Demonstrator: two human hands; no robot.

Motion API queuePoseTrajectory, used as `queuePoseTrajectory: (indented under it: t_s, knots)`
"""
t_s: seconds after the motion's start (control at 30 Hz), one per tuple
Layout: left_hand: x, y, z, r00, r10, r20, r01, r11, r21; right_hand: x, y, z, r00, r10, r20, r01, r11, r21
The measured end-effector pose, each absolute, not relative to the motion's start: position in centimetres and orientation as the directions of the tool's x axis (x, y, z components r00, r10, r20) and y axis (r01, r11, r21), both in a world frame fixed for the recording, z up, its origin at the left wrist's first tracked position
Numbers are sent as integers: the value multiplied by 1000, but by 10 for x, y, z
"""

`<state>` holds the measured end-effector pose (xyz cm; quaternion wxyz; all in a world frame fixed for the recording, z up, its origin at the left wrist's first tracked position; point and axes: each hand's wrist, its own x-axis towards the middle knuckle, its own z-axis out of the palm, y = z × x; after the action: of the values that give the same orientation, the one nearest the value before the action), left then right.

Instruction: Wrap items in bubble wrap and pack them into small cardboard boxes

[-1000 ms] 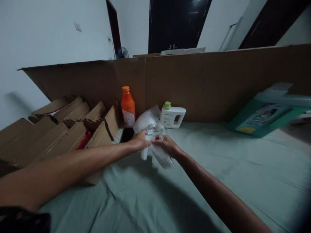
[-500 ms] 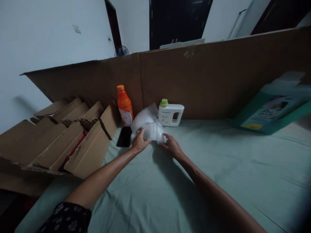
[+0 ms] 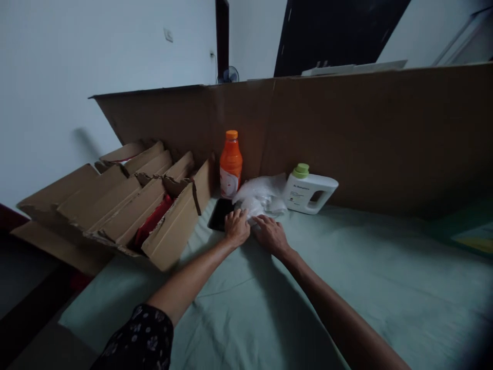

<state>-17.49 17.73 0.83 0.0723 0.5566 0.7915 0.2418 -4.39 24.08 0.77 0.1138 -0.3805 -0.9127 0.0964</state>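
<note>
A crumpled sheet of clear bubble wrap [image 3: 262,194] lies bunched on the green cloth, between an orange bottle and a white jug. My left hand [image 3: 238,227] has its fingers curled over the wrap's near left edge, close to a black phone [image 3: 219,215] lying flat. Close beside it, my right hand [image 3: 271,234] grips the near edge of the wrap, knuckles up. Both thumbs are mostly hidden. Behind the phone stands the orange bottle [image 3: 231,167] with its orange cap. The white jug [image 3: 308,194] with a green cap touches or nearly touches the wrap's right side.
A cardboard box with several dividers [image 3: 165,205] sits at the left, something red in one slot. A tall cardboard panel [image 3: 346,133] runs along the back. At the far right, a green container [image 3: 466,228] is partly in view. Green cloth [image 3: 370,288] covers the surface.
The view has swung left. My hands have come closer together at the wrap's near edge, and my fingers now lie over it rather than apart around a fold. The wrap looks flatter.
</note>
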Motion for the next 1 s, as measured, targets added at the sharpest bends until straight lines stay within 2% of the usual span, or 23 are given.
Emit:
queuePoseTrajectory:
  t_s: [0.13,0.23,0.33,0.43,0.57,0.7,0.83,0.93,1.0]
  knots:
    - [-168,151,24,-361,913,191,846,234,480,-43,240,15,-700,701,136,676,712,-192]
    - [-165,95,34,-268,930,250,859,114,500,-36,235,25,-705,684,186,666,729,-158]
    - [-158,25,28,-232,919,319,806,-2,592,-43,213,47,-732,636,246,589,771,-241]
    - [-154,-33,6,-403,867,294,700,84,710,-82,169,84,-810,522,266,424,836,-347]
    - [-162,-84,-28,-646,717,262,541,188,819,-157,121,134,-931,288,224,251,951,-179]
    - [-186,-127,-45,-801,529,282,453,227,862,-196,107,158,-951,256,175,237,963,-125]
    - [-202,-159,-47,-909,319,269,349,228,909,-170,73,156,-957,234,171,217,970,-112]
    - [-205,-175,-44,-933,296,205,272,203,941,-113,31,145,-951,138,276,97,983,-158]
    - [-207,-184,-41,-939,312,144,217,215,952,-66,12,135,-875,52,482,-75,968,-240]
